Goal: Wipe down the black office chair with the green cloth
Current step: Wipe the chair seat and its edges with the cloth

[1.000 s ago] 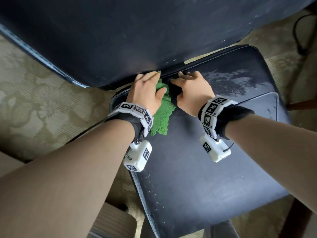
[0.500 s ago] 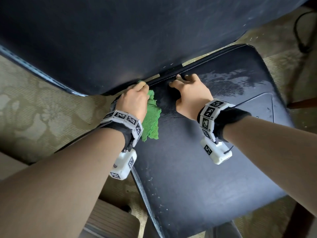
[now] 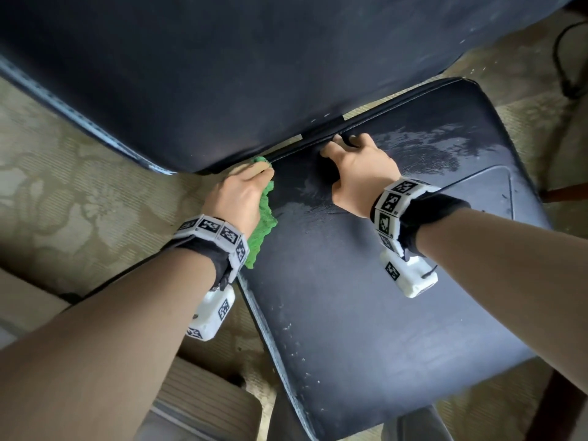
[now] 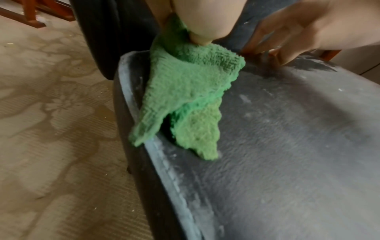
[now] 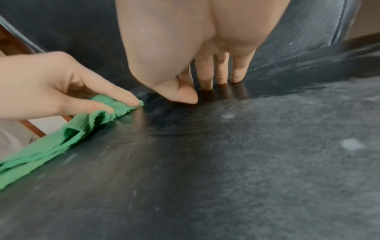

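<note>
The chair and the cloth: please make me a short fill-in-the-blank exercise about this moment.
1. The green cloth is pressed down by the ____ hand.
2. The right hand holds ____ cloth.
3. The right hand's fingertips touch the seat just below the ____.

Missing words: left; no; backrest

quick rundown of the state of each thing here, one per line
green cloth: bunched under the left hand, pressed at the seat's back left corner, loose end trailing along the seat edge
left hand: presses the cloth down
right hand: bare, fingertips at the crease between seat and backrest
seat: dusty with white specks, darker wet streaks near the back
backrest: upright, untouched by the cloth
</note>
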A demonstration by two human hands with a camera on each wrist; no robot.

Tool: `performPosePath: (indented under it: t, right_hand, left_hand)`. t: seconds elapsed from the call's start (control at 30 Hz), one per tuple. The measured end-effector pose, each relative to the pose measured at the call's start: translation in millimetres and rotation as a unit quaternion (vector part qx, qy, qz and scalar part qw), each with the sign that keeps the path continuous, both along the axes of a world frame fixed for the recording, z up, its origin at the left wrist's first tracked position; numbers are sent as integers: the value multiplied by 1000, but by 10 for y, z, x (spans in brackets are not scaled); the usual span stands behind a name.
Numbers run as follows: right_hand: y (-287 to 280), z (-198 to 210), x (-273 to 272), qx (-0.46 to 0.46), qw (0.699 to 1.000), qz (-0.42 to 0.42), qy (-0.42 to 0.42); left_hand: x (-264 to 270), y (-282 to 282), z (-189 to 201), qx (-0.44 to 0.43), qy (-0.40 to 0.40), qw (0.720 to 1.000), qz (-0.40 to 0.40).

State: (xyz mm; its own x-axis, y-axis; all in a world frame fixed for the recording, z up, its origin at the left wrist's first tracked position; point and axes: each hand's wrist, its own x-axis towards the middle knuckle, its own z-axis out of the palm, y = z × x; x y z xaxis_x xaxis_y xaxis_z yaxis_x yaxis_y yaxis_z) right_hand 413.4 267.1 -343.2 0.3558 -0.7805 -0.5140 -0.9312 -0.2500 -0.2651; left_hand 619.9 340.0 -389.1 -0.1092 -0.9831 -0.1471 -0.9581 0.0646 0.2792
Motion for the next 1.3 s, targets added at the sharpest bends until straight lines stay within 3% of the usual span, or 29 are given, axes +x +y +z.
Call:
performPosePath:
  t: [0.13, 0.27, 0.63, 0.83, 1.0, 1.13, 1.3]
  right_hand:
    - [61, 3, 141, -17, 1000, 11, 10]
    - [279, -72, 400, 7, 996, 83, -6]
    - [450, -228, 588, 50, 984, 148, 83]
    - [521, -311, 647, 43, 986, 137, 88]
    - [517, -333, 659, 43, 987, 129, 90]
    - [510, -331, 675, 42, 987, 120, 98]
    - [525, -373, 690, 29, 988, 117, 100]
  left_hand:
    - [-2, -43, 149, 6, 7, 1000, -3]
    - [-55, -166, 179, 34, 10, 999, -27]
    - [500, 446, 193, 70, 2, 994, 82]
    - [604, 752, 286, 105, -8, 977, 184]
    - [573, 685, 379, 16, 80, 959, 273]
    - [486, 652, 292, 76, 64, 962, 253]
    - [324, 1272, 121, 133, 72, 946, 287]
